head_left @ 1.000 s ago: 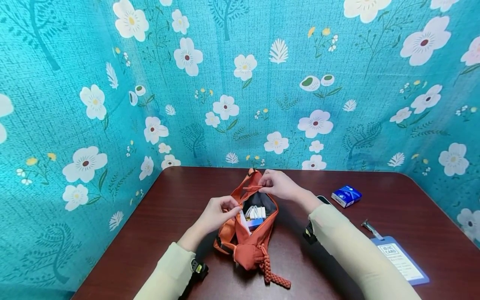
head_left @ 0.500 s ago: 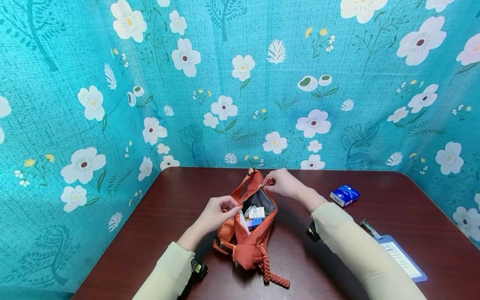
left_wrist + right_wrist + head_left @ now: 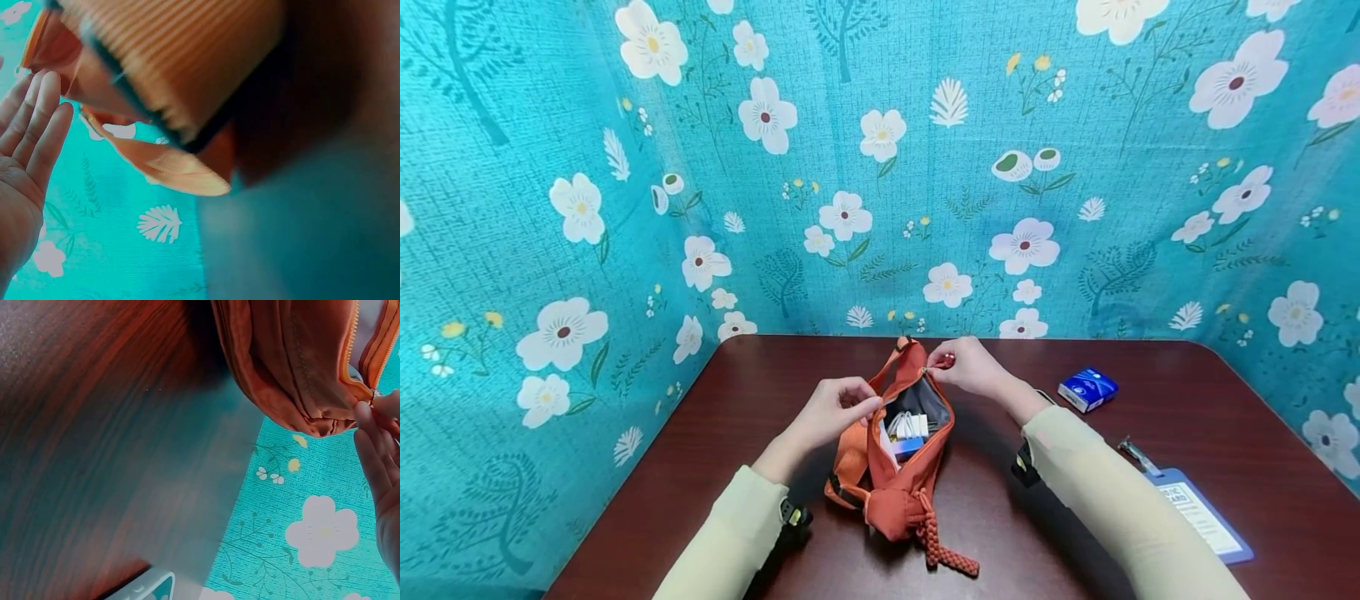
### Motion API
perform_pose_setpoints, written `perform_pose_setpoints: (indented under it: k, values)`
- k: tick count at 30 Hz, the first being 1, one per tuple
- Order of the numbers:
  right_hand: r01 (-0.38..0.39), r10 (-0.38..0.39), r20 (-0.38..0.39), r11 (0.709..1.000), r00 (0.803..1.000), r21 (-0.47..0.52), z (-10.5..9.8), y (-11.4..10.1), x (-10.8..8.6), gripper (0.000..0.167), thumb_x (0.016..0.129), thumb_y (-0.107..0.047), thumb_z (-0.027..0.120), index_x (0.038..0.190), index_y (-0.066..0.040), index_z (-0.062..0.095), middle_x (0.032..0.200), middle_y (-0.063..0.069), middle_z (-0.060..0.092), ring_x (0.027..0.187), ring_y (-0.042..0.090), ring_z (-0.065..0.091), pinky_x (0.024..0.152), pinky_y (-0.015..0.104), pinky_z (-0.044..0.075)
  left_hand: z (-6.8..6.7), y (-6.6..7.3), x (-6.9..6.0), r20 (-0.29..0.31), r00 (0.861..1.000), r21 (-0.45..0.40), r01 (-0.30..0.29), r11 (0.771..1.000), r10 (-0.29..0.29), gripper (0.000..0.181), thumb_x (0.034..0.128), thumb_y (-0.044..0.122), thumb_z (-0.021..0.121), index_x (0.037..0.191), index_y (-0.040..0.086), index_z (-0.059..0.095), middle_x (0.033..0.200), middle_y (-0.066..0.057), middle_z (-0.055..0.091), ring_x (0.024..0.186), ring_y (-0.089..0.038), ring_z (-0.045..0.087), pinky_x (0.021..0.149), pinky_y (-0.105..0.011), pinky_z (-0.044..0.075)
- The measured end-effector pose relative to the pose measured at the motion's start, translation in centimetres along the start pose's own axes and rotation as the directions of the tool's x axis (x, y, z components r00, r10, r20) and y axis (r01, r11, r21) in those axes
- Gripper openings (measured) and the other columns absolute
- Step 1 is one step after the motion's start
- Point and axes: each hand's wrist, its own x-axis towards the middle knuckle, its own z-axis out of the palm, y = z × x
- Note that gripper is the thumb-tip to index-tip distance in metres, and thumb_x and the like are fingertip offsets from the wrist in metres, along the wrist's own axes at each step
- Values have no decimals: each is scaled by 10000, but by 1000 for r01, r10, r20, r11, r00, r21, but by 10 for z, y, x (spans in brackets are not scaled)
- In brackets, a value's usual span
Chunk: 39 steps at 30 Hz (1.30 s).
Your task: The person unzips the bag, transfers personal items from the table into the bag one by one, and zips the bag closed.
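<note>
An orange-red fabric bag (image 3: 925, 467) lies on the table with its zipped mouth spread wide. Inside show a white charger with its cable (image 3: 912, 426), a blue-violet box (image 3: 907, 450) and something flat and white (image 3: 886, 446). My left hand (image 3: 831, 412) holds the left edge of the mouth between thumb and forefinger; in the left wrist view its other fingers (image 3: 44, 115) are straight beside the bag. At the far end of the mouth, my right hand (image 3: 970, 367) pinches the zipper pull (image 3: 373, 403), whose red cord end (image 3: 949, 360) pokes out from the hand.
A blue packet (image 3: 1088, 389) and an ID card holder with a clip (image 3: 1206, 517) lie on the right of the dark table (image 3: 760, 375). A phone-like rounded edge (image 3: 147, 586) shows near the right forearm. Flowered teal cloth (image 3: 880, 250) stands behind and at the left.
My right hand has shifted slightly right and now pinches the zipper pull at the far end. My left hand has moved a little farther along the bag's edge. The bag has barely moved.
</note>
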Motion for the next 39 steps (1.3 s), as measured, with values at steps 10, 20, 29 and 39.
perform_pose_setpoints:
  k: [10,20,29,39]
  values:
    - [-25,27,-19,993,999,112,3,-2,0,38,845,-63,725,878,-47,734,737,-35,643,629,127,540,557,275,452,-13,5,45,5,995,120,-101,988,101,104,909,116,688,981,40,688,801,-141,681,659,-269,643,586,-295,510]
    - [68,-61,-75,993,995,99,5,-8,1,72,843,-40,717,866,-101,750,806,-45,692,705,107,609,634,283,510,-13,-2,79,-22,996,112,-85,990,87,270,889,66,702,1159,64,681,1066,-76,668,819,-135,638,696,-310,519]
    - [134,-126,-95,987,987,89,4,-16,0,83,849,-45,718,863,-119,752,818,-48,695,743,101,617,653,285,514,-11,-10,94,101,995,85,-6,996,-3,392,904,33,674,1290,81,628,968,-87,625,748,-238,596,591,-271,441]
    - [143,-133,-110,985,985,91,8,-14,0,64,848,-57,730,858,-116,752,815,-65,692,749,94,619,681,288,519,0,-16,102,143,990,213,-52,976,21,187,910,76,681,1085,103,739,1071,4,609,819,-151,521,726,-270,446]
